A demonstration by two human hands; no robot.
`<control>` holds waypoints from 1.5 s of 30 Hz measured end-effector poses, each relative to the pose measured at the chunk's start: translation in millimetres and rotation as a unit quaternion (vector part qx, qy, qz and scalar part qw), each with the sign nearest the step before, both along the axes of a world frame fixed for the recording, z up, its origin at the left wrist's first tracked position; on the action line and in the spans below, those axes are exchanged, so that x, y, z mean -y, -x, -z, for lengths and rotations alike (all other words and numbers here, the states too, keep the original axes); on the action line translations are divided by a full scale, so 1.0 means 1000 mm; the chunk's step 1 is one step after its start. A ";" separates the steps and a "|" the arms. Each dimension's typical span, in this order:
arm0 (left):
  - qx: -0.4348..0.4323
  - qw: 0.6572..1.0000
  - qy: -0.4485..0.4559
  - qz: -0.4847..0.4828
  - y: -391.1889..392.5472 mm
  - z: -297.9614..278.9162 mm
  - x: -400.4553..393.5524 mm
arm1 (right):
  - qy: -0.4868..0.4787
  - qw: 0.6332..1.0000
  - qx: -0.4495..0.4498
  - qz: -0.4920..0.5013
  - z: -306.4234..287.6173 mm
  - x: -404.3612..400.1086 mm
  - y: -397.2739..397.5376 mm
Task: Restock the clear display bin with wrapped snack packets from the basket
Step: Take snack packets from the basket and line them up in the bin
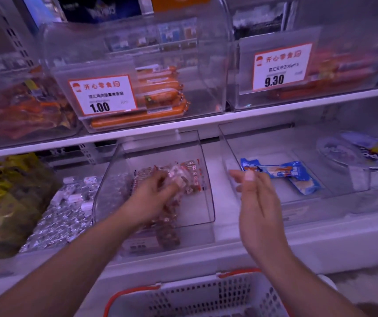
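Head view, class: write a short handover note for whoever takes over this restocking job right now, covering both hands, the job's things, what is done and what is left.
Left hand: inside the clear plastic display bin, gripping a clear-wrapped red-and-white snack packet.
Right hand: open, empty, hovering right of the bin.
White plastic basket with red handles: below, in front of the shelf; contents hard to see.
Done: a pile of packets lies in the bin's left half.
Left: set this packet down; the bin's right half is bare, so keep filling.
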State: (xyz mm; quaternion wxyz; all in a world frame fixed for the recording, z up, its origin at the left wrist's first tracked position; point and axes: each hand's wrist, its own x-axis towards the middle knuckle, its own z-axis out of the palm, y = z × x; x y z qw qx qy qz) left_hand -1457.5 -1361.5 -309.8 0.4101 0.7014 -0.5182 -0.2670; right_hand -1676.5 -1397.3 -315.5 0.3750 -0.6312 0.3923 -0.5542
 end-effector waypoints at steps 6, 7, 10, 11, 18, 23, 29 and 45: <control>0.268 0.951 -0.060 0.140 -0.025 0.051 0.066 | 0.023 0.999 -0.016 -0.016 0.007 0.008 0.003; 0.328 0.933 -0.045 0.144 -0.026 0.056 0.074 | 0.033 0.999 -0.018 -0.018 0.009 0.007 0.002; 0.452 0.878 -0.053 0.148 -0.034 0.069 0.082 | 0.035 0.999 -0.021 -0.017 0.012 0.008 -0.001; 0.463 0.870 -0.066 0.154 -0.037 0.071 0.082 | 0.032 0.999 -0.024 -0.016 0.012 0.009 -0.002; 0.535 0.797 -0.224 0.167 -0.032 0.075 0.083 | 0.007 1.000 -0.010 -0.024 0.014 0.013 -0.010; 0.601 0.757 -0.189 0.175 -0.012 0.059 0.094 | -0.003 0.999 -0.018 -0.034 0.017 0.012 -0.012; 0.592 0.757 -0.183 0.207 -0.013 0.063 0.093 | -0.004 0.999 -0.022 -0.038 0.021 0.012 -0.012; 0.514 0.815 -0.175 0.204 -0.022 0.055 0.086 | -0.007 0.998 -0.041 -0.054 0.024 0.011 -0.006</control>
